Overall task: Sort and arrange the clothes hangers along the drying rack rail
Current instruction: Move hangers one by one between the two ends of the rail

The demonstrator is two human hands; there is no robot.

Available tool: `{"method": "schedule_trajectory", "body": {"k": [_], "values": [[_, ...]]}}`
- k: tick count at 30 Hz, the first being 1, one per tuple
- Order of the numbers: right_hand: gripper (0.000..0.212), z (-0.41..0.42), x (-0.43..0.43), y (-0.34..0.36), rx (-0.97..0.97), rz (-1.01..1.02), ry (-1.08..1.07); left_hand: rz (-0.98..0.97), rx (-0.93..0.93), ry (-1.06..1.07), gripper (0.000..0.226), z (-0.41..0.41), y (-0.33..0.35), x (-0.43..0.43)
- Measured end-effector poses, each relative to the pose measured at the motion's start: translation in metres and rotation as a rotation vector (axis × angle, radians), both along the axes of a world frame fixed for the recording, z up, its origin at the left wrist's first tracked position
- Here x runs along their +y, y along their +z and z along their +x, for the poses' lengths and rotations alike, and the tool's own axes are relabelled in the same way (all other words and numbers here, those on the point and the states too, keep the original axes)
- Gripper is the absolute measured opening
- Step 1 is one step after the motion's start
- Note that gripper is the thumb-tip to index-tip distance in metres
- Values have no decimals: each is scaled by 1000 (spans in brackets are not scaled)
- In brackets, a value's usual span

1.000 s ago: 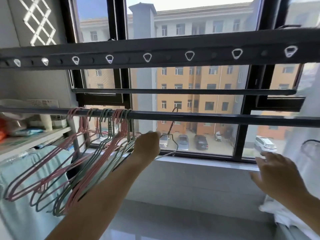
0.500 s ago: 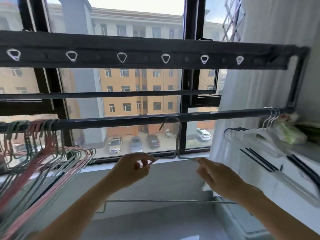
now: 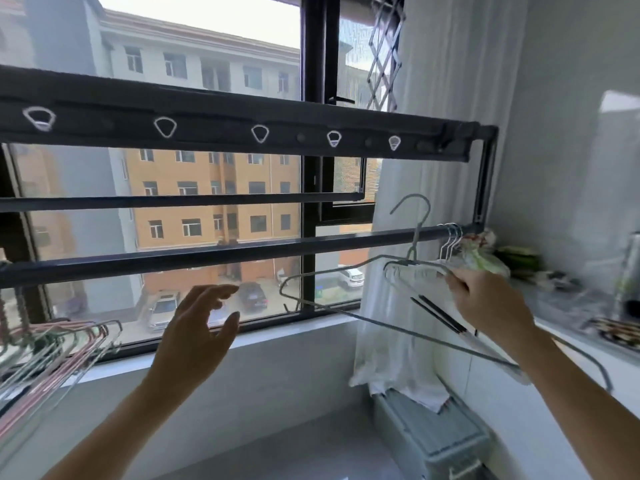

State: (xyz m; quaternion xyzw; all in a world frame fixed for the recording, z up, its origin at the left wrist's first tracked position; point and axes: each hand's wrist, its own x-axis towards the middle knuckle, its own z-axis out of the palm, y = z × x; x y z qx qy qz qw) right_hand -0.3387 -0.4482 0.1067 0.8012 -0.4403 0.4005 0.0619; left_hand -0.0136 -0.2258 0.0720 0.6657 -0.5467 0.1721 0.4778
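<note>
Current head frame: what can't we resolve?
- Pink and green hangers, head view: cut off by left edge, blurred; count unclear.
- White hangers at the rail's right end, head view: small, partly behind the grey hanger and right hand; count unclear.
- Grey hanger's right shoulder: partly behind the right forearm.
- Counter items, head view: blurred, unidentifiable.

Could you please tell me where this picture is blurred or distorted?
Head view throughout: the dark metal drying rack rail bows from wide-angle distortion; the bunched pink and green hangers, lower left, are smeared; the thin grey wire hanger in the right hand is sharper.
</note>
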Motion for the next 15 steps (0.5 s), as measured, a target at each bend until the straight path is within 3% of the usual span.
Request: {"method": "schedule_trajectory", "body": {"k": [8, 15], "values": [[39, 7, -51, -11, 59, 171, -276, 105, -22, 45, 33, 8, -11, 18], [26, 22, -58, -29, 45, 288, -334, 157, -14, 187, 25, 26, -18, 42]]}}
